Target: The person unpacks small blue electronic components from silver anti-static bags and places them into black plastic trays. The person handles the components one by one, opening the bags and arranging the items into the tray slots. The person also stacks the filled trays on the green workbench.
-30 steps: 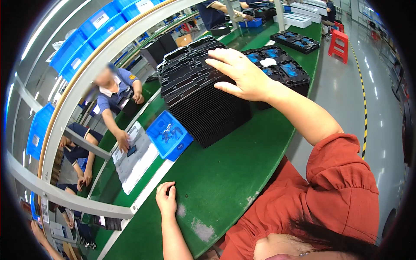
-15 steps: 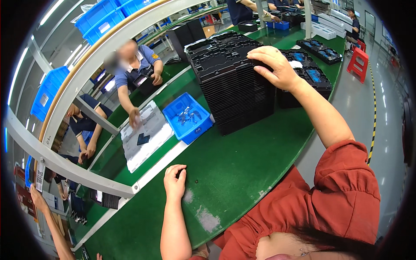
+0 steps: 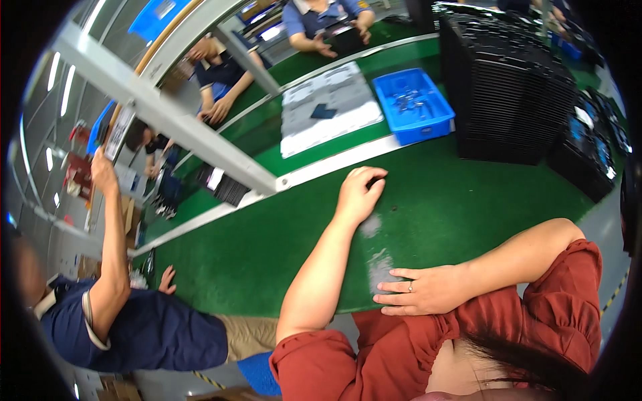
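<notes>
My left hand (image 3: 361,194) rests on the green tabletop (image 3: 461,200), its fingers curled in loosely; I see no object in it. The forearm lies along the table. My right hand (image 3: 424,291) is at the near table edge, palm down with fingers spread, a ring on one finger, and holds nothing. Close to its fingertips is a pale worn patch (image 3: 381,267) on the green surface. Beyond both hands, at the far right, stands a tall stack of thin black trays or frames (image 3: 508,100), touched by neither hand.
Past a white rail are a blue bin (image 3: 414,110) of small parts and a white-grey board (image 3: 297,127) bearing a dark piece (image 3: 324,111). A grey post (image 3: 200,134) rises at left. A co-worker in navy (image 3: 160,327) reaches up at left; others sit across. Black units (image 3: 585,150) stand at right.
My right hand has come off the black stack and down to the near table edge. The view has swung left, bringing in the co-worker in navy. My left hand stays curled on the table.
</notes>
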Available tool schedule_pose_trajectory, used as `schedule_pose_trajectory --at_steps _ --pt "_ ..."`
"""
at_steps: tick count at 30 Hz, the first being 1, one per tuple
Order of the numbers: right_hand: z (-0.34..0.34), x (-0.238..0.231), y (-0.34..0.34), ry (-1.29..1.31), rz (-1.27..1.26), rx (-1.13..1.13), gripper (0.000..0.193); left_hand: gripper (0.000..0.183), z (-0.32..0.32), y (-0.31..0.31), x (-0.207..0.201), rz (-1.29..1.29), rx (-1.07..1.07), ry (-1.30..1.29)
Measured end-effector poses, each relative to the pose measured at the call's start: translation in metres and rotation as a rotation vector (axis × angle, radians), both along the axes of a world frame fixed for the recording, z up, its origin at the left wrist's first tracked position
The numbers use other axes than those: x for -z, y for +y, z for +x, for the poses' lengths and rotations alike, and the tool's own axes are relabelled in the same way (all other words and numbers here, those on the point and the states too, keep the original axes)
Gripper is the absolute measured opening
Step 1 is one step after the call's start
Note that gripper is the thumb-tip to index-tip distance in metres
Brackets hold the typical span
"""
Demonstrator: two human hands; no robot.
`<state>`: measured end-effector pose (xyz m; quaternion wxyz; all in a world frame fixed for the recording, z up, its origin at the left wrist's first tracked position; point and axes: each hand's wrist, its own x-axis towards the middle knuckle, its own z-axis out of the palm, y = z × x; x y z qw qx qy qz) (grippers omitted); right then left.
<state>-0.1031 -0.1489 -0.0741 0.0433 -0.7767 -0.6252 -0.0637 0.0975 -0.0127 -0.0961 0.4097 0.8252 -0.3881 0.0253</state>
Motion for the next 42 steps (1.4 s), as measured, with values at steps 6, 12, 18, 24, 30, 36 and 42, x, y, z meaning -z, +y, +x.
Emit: schedule_pose_trajectory --at_steps 6,12,18,24,30,36,42 --pt "0.003 0.003 0.01 0.046 -0.028 0.011 0.049 0.031 -0.031 0.0 -0.08 -0.439 0.142 0.212" --pt "0.006 0.027 0.005 0.234 0.237 -0.009 0.052 0.035 -0.118 0.01 -0.196 -0.397 0.665 -0.041" --pt "0.015 0.031 0.004 0.252 0.262 -0.113 0.046 0.03 -0.104 -0.007 -0.179 -0.497 0.607 -0.093" --pt "0.012 0.031 -0.003 0.261 0.273 -0.126 0.042 0.025 -0.104 -0.012 -0.169 -0.55 0.579 -0.114" --pt "0.013 0.031 -0.002 0.217 0.267 -0.128 0.039 0.02 -0.102 -0.015 -0.175 -0.555 0.579 -0.145" --pt "0.017 0.042 0.0 0.074 0.176 -0.078 0.038 0.015 -0.09 -0.031 -0.176 -0.554 0.681 -0.127" --pt "0.007 0.08 0.024 0.284 0.405 -0.028 0.035 0.014 -0.102 -0.028 -0.179 -0.524 0.652 -0.159"
